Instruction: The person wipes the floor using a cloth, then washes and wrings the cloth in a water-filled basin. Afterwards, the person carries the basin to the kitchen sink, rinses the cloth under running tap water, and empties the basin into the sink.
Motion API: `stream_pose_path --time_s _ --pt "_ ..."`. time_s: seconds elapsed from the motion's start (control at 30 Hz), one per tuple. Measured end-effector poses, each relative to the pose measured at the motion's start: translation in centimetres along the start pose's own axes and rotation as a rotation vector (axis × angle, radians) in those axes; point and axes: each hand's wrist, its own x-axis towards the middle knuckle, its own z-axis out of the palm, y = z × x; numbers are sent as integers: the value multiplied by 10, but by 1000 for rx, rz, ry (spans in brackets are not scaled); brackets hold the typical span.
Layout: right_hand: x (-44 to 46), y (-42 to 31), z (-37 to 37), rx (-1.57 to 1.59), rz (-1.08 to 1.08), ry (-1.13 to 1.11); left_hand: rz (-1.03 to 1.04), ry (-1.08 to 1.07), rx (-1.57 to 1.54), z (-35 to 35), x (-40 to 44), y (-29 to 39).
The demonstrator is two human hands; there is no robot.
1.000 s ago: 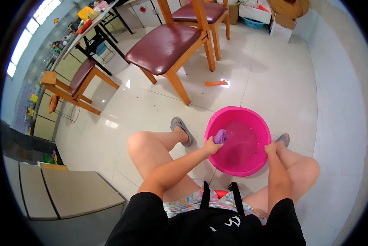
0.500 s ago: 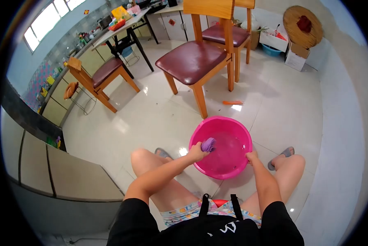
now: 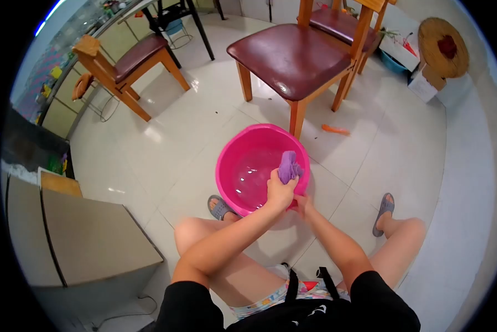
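Note:
A pink basin [image 3: 224, 185] with some water in it stands on the tiled floor, in front of my legs. My left hand [image 3: 281, 190] is closed round a bunched purple cloth [image 3: 289, 167] and holds it over the basin's right side. Close beside it, my right hand [image 3: 302, 203] grips the basin's rim at the lower right, its fingers partly hidden behind the rim and the left hand.
A chair with a dark red seat [image 3: 292, 58] stands just beyond the basin, with another behind it. An orange strip [image 3: 336, 130] lies on the floor. To the left are a third chair [image 3: 140, 57] and a low cabinet [image 3: 93, 238].
The basin has shifted left relative to my legs. My left hand has moved with the purple cloth from the basin's left side to its right, close to my right hand.

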Motion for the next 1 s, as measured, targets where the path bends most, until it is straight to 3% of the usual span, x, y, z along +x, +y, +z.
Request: stream_pose_path --time_s 0.2,0.63,0.77,0.87,0.9,0.93,1.0 --pt "35 1 68 24 31 -104 -267 -80 -400 -24 -1 41" --pt "68 -36 103 155 20 -292 -405 -12 -581 -53 11 59" --pt "68 -56 117 119 -87 -463 -397 -68 -623 -57 20 50" --pt "60 -65 110 21 -301 -595 -385 -44 -664 -55 20 51" --pt "57 -68 103 3 -366 -596 -381 -49 -663 -57 20 49" --pt "50 -77 91 280 -21 -422 -443 -81 -650 -57 22 46" --pt "42 -71 37 379 -36 -40 -487 -91 -634 -54 14 48"
